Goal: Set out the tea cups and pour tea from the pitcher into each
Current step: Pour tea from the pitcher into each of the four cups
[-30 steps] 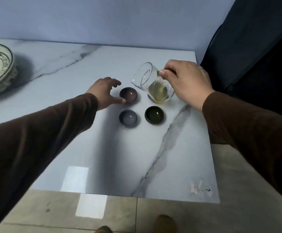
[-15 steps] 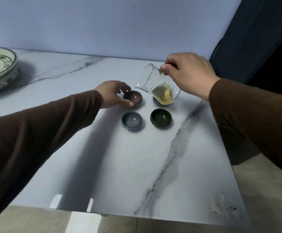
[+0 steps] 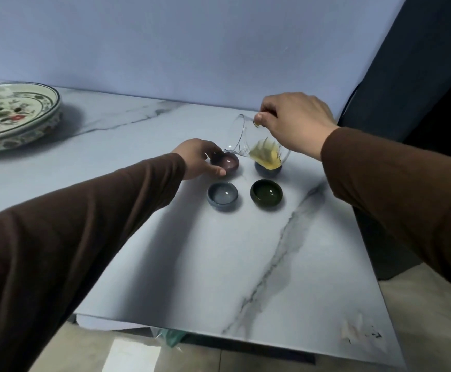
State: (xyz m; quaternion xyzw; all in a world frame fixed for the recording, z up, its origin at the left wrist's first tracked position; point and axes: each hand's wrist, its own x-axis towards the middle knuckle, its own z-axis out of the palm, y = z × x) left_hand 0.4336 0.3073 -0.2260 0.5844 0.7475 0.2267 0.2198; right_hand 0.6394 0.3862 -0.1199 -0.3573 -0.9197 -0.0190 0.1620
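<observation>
Several small tea cups stand in a square on the marble table [image 3: 219, 264]: a purple cup [image 3: 225, 161] back left, a dark blue cup [image 3: 268, 170] back right, a grey-blue cup [image 3: 222, 196] front left, a dark green cup [image 3: 266, 194] front right. My right hand [image 3: 296, 122] grips the rim of a glass pitcher [image 3: 251, 142] holding yellow tea. The pitcher is tilted left, its spout right over the purple cup. My left hand [image 3: 200, 158] holds the purple cup by its left side, thumb at the front. The pitcher hides most of the dark blue cup.
A large patterned ceramic plate [image 3: 14, 116] sits at the table's far left. A blue wall runs behind the table, and a dark curtain [image 3: 420, 63] hangs at the right. The table's front edge and tiled floor [image 3: 420, 318] lie below.
The pitcher has tipped further left, bringing its spout down to the purple cup, and the tea has sloshed inside. My left hand has closed in around the purple cup.
</observation>
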